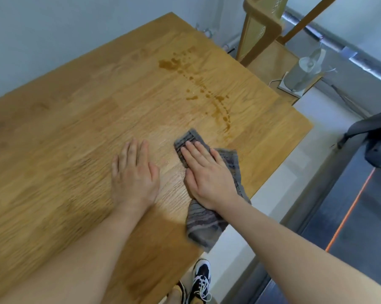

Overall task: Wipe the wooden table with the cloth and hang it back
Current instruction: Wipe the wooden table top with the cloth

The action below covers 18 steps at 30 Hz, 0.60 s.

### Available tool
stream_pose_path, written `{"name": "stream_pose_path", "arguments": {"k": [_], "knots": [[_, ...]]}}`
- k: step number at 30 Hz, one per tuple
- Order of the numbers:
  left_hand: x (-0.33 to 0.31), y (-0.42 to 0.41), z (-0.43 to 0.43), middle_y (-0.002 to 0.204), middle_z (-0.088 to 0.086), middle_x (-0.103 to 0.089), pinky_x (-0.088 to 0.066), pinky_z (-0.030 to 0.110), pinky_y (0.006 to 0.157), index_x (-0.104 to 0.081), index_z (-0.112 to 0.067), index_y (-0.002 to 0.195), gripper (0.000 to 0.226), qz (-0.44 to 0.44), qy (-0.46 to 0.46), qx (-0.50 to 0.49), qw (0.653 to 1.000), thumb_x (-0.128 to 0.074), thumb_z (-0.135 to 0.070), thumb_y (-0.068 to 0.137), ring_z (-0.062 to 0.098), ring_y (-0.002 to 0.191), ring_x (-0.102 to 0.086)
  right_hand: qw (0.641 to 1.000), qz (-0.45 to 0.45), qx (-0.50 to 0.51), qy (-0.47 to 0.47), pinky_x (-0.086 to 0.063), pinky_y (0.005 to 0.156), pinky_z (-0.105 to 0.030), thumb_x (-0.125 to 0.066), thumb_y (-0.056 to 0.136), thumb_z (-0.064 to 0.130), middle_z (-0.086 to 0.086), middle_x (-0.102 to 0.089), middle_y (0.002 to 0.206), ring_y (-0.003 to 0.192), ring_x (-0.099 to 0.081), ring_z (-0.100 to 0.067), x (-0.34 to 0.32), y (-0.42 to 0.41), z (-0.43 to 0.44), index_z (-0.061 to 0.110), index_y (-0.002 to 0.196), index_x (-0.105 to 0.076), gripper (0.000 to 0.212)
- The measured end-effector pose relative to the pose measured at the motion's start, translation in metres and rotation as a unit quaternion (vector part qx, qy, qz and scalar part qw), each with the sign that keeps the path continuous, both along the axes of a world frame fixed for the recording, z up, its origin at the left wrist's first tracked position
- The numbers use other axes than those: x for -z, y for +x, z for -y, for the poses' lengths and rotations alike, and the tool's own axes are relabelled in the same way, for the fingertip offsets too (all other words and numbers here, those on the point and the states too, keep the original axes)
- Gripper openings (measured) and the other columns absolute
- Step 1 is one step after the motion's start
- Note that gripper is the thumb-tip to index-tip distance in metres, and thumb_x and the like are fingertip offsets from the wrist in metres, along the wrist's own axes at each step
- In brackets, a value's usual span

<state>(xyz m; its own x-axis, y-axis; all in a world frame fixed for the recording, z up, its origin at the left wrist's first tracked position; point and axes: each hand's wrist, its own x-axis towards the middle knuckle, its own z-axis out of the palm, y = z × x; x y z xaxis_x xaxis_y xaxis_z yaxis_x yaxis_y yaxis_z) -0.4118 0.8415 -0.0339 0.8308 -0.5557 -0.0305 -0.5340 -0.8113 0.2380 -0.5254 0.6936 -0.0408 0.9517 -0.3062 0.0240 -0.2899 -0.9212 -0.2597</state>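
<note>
A person's right hand (207, 172) presses flat, fingers straight, on a grey cloth (211, 189) near the table (64, 139) edge, apparently to wipe. Ahead of its fingertips a brown spill (198, 84) trails away, not yet reached. Just beside it, the left hand (133, 174) rests open on bare wood, likely for support.

On the wooden table (75, 132) the right hand (207, 174) presses flat on a grey striped cloth (209, 222) (its near end hanging over the table's edge), the left hand (133, 174) rests flat beside it, and brownish spilled drops (198, 84) lie beyond.
</note>
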Motion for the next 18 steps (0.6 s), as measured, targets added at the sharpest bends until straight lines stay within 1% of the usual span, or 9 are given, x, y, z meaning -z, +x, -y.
{"name": "stream_pose_path", "arguments": {"k": [2, 5, 6, 8, 10, 11, 13, 15, 18], "knots": [[0.001, -0.001, 0.001, 0.158, 0.009, -0.021, -0.008, 0.046, 0.119, -0.025, -0.015, 0.150, 0.057, -0.003, 0.003, 0.001, 1.000, -0.029, -0.034, 0.097, 0.023, 0.147, -0.011, 0.997, -0.003, 0.071, 0.000, -0.015, 0.120, -0.044, -0.026, 0.100, 0.036, 0.001, -0.027, 0.159, 0.149, -0.016, -0.014, 0.002, 0.003, 0.011, 0.018, 0.151, -0.033, 0.055], [0.003, 0.001, 0.001, 0.157, 0.010, -0.025, -0.012, 0.047, 0.117, -0.028, -0.014, 0.149, 0.060, 0.011, 0.008, -0.002, 1.000, -0.023, -0.036, 0.093, 0.025, 0.146, -0.016, 0.990, 0.007, 0.144, 0.009, -0.009, 0.121, -0.044, -0.028, 0.101, 0.035, -0.001, -0.022, 0.161, 0.149, -0.013, -0.017, 0.004, 0.022, -0.023, 0.016, 0.153, -0.029, 0.055], [0.004, 0.001, 0.000, 0.157, 0.010, -0.026, -0.013, 0.047, 0.117, -0.030, -0.014, 0.148, 0.061, 0.012, 0.006, -0.004, 1.000, -0.021, -0.038, 0.093, 0.025, 0.146, -0.017, 0.993, 0.010, 0.119, 0.017, -0.009, 0.121, -0.045, -0.029, 0.102, 0.034, -0.001, -0.022, 0.161, 0.149, -0.013, -0.017, 0.005, 0.028, -0.040, 0.016, 0.153, -0.029, 0.054], [0.004, 0.000, 0.000, 0.156, 0.010, -0.028, -0.015, 0.048, 0.116, -0.033, -0.014, 0.147, 0.061, 0.008, -0.004, -0.003, 1.000, -0.017, -0.038, 0.093, 0.025, 0.145, -0.019, 0.999, 0.006, 0.011, 0.029, -0.010, 0.121, -0.044, -0.027, 0.102, 0.035, -0.001, -0.024, 0.160, 0.149, -0.014, -0.017, 0.006, 0.032, -0.061, 0.016, 0.152, -0.030, 0.054], [0.003, -0.001, -0.001, 0.155, 0.010, -0.030, -0.017, 0.048, 0.116, -0.034, -0.013, 0.146, 0.059, 0.013, -0.006, -0.001, 1.000, -0.019, -0.036, 0.094, 0.025, 0.145, -0.021, 0.996, 0.001, -0.087, 0.029, -0.013, 0.120, -0.041, -0.028, 0.100, 0.035, 0.000, -0.031, 0.158, 0.148, -0.020, -0.016, 0.002, 0.026, -0.040, 0.017, 0.150, -0.036, 0.054], [0.002, -0.001, -0.002, 0.155, 0.010, -0.030, -0.018, 0.048, 0.116, -0.034, -0.013, 0.146, 0.059, 0.016, -0.005, 0.003, 1.000, -0.021, -0.035, 0.093, 0.025, 0.145, -0.021, 0.994, 0.001, -0.107, 0.018, -0.015, 0.119, -0.041, -0.029, 0.098, 0.035, 0.000, -0.033, 0.156, 0.147, -0.023, -0.016, 0.000, 0.020, -0.018, 0.018, 0.149, -0.038, 0.055], [0.001, -0.002, -0.002, 0.157, 0.009, -0.026, -0.014, 0.047, 0.118, -0.031, -0.013, 0.148, 0.058, 0.013, 0.002, 0.008, 1.000, -0.022, -0.033, 0.094, 0.025, 0.146, -0.018, 0.999, -0.002, -0.046, 0.000, -0.017, 0.120, -0.043, -0.026, 0.096, 0.035, 0.001, -0.032, 0.157, 0.147, -0.022, -0.015, -0.001, 0.005, 0.032, 0.020, 0.150, -0.037, 0.057], [0.002, -0.001, -0.003, 0.158, 0.008, -0.023, -0.012, 0.046, 0.119, -0.027, -0.014, 0.150, 0.055, 0.008, 0.009, 0.009, 1.000, -0.026, -0.031, 0.098, 0.024, 0.147, -0.015, 0.995, -0.023, 0.099, 0.006, -0.011, 0.121, -0.042, -0.021, 0.096, 0.035, 0.002, -0.024, 0.160, 0.149, -0.013, -0.013, -0.004, -0.009, 0.077, 0.020, 0.153, -0.029, 0.059], [0.002, 0.002, -0.001, 0.157, 0.009, -0.025, -0.016, 0.047, 0.118, -0.028, -0.012, 0.149, 0.056, 0.015, 0.015, 0.005, 1.000, -0.025, -0.032, 0.097, 0.024, 0.146, -0.017, 0.971, -0.025, 0.238, 0.005, -0.005, 0.121, -0.041, -0.022, 0.099, 0.033, -0.001, -0.015, 0.163, 0.150, -0.007, -0.016, -0.005, 0.001, 0.074, 0.017, 0.155, -0.021, 0.058]]}}
